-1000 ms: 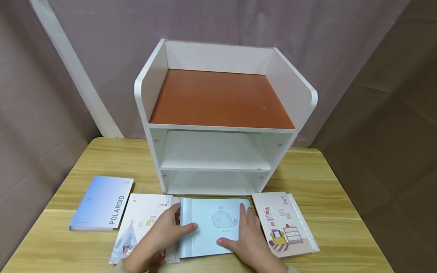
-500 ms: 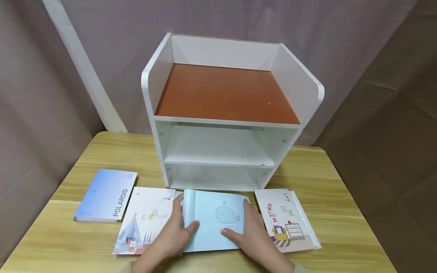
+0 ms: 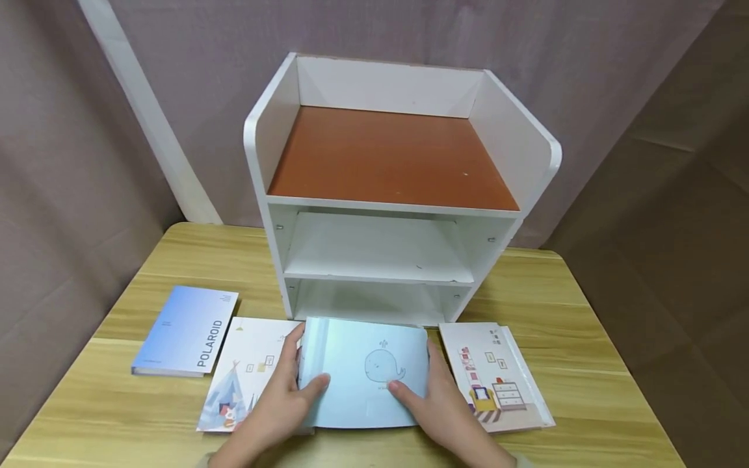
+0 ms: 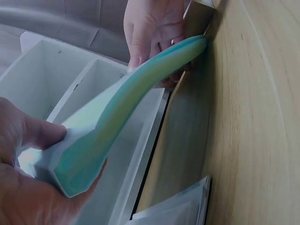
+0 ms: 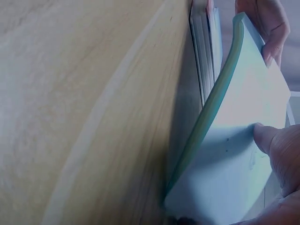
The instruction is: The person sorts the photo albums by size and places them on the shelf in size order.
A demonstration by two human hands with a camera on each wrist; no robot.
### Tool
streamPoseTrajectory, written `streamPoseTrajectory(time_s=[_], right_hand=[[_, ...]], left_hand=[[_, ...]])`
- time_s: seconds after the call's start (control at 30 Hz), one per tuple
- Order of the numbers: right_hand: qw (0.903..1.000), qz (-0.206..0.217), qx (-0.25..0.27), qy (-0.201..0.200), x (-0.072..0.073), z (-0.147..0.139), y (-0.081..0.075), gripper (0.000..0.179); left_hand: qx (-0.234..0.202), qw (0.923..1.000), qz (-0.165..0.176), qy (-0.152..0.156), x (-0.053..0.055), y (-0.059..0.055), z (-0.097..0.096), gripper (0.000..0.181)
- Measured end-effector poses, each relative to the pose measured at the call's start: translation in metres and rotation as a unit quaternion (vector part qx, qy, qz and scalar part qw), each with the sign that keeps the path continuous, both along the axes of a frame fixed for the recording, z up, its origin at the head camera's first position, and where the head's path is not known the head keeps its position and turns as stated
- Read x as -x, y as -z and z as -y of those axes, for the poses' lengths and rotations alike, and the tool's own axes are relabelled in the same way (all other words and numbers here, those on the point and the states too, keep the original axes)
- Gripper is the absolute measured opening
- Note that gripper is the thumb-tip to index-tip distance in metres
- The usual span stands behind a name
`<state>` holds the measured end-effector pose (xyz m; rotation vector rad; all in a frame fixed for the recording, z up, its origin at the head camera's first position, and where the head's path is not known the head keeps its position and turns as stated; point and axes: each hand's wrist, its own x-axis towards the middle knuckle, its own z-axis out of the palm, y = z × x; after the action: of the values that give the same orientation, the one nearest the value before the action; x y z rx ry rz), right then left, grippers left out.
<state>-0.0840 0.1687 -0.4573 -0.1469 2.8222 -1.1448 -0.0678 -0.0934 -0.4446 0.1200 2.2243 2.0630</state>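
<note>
A light blue notebook point(image 3: 357, 390) with a whale drawing on its cover is between my two hands, in front of the shelf. My left hand point(image 3: 285, 393) grips its spine end, thumb on the cover and fingers behind. At the opposite end my right hand point(image 3: 439, 406) holds it, thumb beside the whale. Both wrist views show the notebook bent, its left end raised off the table point(image 4: 253, 117) and its right end low near the wood. Under its left side lies a white book point(image 3: 234, 370) with a tent picture, partly covered by my left hand.
Behind the notebook stands a white shelf unit point(image 3: 380, 281) with a brown top board point(image 3: 392, 156). A blue POLAROID album point(image 3: 184, 331) lies at the left, and a book with a furniture picture point(image 3: 491, 377) at the right. Curtains hang behind the table.
The notebook has come up off the book under it and shifted slightly left, tilted toward me. My right hand has moved further round its right edge. The head view has shifted a little.
</note>
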Motion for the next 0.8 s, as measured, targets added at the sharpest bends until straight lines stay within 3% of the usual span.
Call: streamPoseTrajectory(time_s=[0.27,0.4,0.57,0.8], right_hand=[[0.9989,0.021,0.036,0.021,-0.0002,-0.0045,-0.003,0.112],[0.9966,0.027,0.063,0.045,0.0009,-0.0072,-0.0036,0.11],[0.9874,0.039,0.142,0.057,0.0041,-0.008,-0.0043,0.092],[0.9805,0.036,0.185,0.053,0.0028,-0.0085,-0.0053,0.063]], left_hand=[[-0.063,0.9979,0.003,0.014,0.0017,-0.0017,0.0052,0.086],[-0.073,0.9972,-0.008,0.015,0.0021,-0.0031,0.0067,0.086],[-0.073,0.9972,-0.018,-0.001,0.003,-0.0049,0.0087,0.086],[-0.107,0.9941,-0.012,-0.015,0.0031,-0.0067,0.0105,0.085]])
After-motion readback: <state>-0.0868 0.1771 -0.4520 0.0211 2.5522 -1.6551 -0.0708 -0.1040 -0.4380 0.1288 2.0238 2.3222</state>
